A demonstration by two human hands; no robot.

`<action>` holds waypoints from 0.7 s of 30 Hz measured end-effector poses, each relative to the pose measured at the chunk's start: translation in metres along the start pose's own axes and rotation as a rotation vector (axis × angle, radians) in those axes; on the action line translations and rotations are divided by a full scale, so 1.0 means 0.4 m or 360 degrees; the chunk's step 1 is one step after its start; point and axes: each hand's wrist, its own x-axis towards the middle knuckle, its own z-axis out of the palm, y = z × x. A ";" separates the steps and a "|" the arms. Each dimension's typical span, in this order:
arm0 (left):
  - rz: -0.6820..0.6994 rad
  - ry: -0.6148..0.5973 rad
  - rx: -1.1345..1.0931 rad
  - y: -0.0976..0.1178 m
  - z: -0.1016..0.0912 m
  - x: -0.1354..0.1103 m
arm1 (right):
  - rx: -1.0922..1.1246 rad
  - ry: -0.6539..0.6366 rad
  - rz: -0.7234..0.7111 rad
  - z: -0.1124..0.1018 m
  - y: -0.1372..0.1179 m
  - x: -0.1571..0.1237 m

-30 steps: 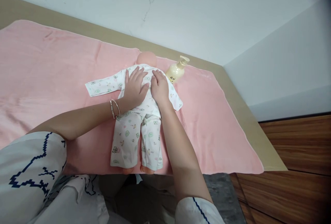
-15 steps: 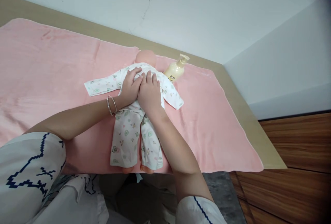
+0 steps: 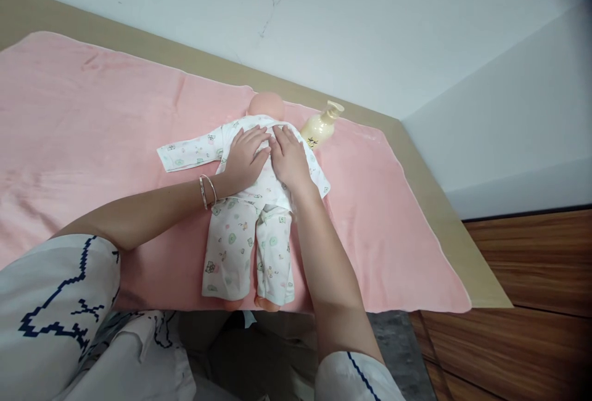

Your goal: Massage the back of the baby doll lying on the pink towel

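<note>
A baby doll [image 3: 267,106] lies stretched out on a pink blanket [image 3: 124,105], its head toward the wall and its feet at the near edge. It wears a white printed top [image 3: 259,194] and matching trousers [image 3: 234,253]. My left hand [image 3: 245,157] rests flat on the left of the doll's upper body, fingers extended. On the right side of the upper body lies my right hand [image 3: 290,157], also flat, its fingertips close to the left hand's. Neither hand grips anything. A cream pump bottle [image 3: 320,128] is beside the doll's right shoulder area.
The blanket covers most of a tan table top [image 3: 430,203] against a white wall [image 3: 185,6]. Wooden cabinet panels [image 3: 531,259] stand at the right. Below the near edge, my lap and a dark grey surface [image 3: 400,351] show.
My hands have moved apart on the doll's upper body. The right hand slid to the right, off the left thumb, and more of the top shows between and below them.
</note>
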 end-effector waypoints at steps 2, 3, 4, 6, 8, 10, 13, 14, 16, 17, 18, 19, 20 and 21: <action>-0.0009 0.0043 -0.0065 -0.004 -0.001 0.002 | -0.0130 0.0011 0.0068 0.006 -0.035 -0.023; -0.0017 0.0068 -0.0114 -0.006 -0.001 0.003 | -0.0206 0.0022 0.0086 0.010 -0.057 -0.037; -0.0031 0.0091 -0.0176 -0.009 -0.002 0.004 | -0.0271 0.0029 0.0083 0.015 -0.078 -0.051; -0.0072 0.0138 -0.0323 -0.014 -0.003 0.006 | -0.0337 0.0018 0.0011 0.024 -0.108 -0.070; -0.0115 0.0179 -0.0429 -0.019 -0.002 0.010 | -0.0308 0.0001 -0.0081 0.026 -0.112 -0.072; -0.0129 0.0202 -0.0449 -0.022 0.000 0.012 | -0.0205 0.0011 -0.0164 0.024 -0.087 -0.056; -0.0100 0.0184 -0.0425 -0.026 0.004 0.013 | 0.0000 0.0092 -0.0193 0.022 -0.022 -0.015; -0.0093 0.0181 -0.0423 -0.027 0.006 0.013 | 0.0046 0.0127 -0.0143 0.022 -0.003 -0.003; -0.0103 0.0194 -0.0418 -0.030 0.010 0.010 | 0.0089 0.0173 0.0003 0.023 0.022 0.012; -0.0122 0.0212 -0.0410 -0.033 0.013 0.009 | 0.0083 0.0175 0.0070 0.024 0.025 0.013; -0.0148 0.0236 -0.0399 -0.036 0.016 0.008 | 0.0057 0.0157 0.0121 0.024 0.022 0.011; -0.0173 0.0260 -0.0387 -0.040 0.019 0.008 | 0.0014 0.0128 0.0150 0.024 0.012 0.004; -0.0196 0.0281 -0.0376 -0.044 0.021 0.007 | -0.0043 0.0091 0.0150 0.023 -0.003 -0.006; -0.0214 0.0295 -0.0368 -0.048 0.024 0.007 | -0.0104 0.0050 0.0114 0.023 -0.020 -0.018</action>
